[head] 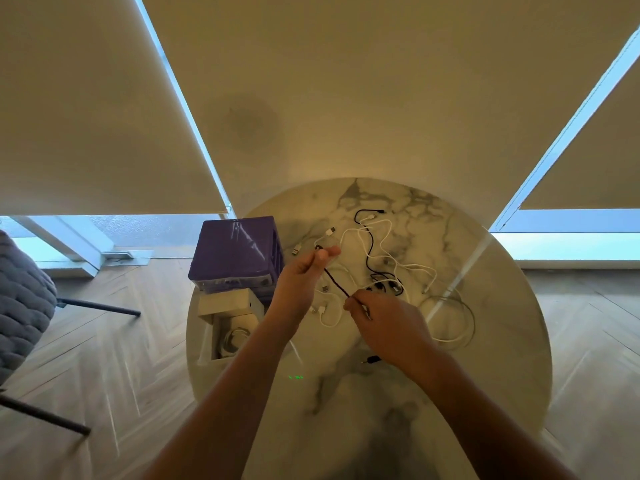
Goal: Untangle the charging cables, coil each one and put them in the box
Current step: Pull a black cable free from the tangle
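While both forearms reach in from the bottom of the frame, the left hand (pixel 304 271) sits just left of centre with its thumb and fingertips pinched on one end of a black cable (pixel 335 278). From that pinch the black cable runs taut, down and to the right, to the right hand (pixel 384 323), whose fingers are curled round its other part just below centre. Both hands are raised a little above the round marble table (pixel 485 375) that fills the lower middle of the frame.

Beyond the hands, toward the centre of the tabletop, lies a loose tangle of white cables (pixel 388 244), with another black cable (pixel 370 244) threading through it and ending in a small knot of plugs (pixel 386 285) just above the right hand. A separate white cable (pixel 453 323) lies in a rough ring to the right of that hand, near the right side of the table. A short white cable (pixel 327 315) curls between the two wrists.

At the left edge of the table stands a purple box (pixel 232 251), closed on top. Just below it in the frame sits an open white box (pixel 228 320) with a coiled pale cable (pixel 235 337) already inside.

A grey quilted chair (pixel 20 299) shows at the left edge of the frame, on a herringbone wood floor (pixel 121 358)
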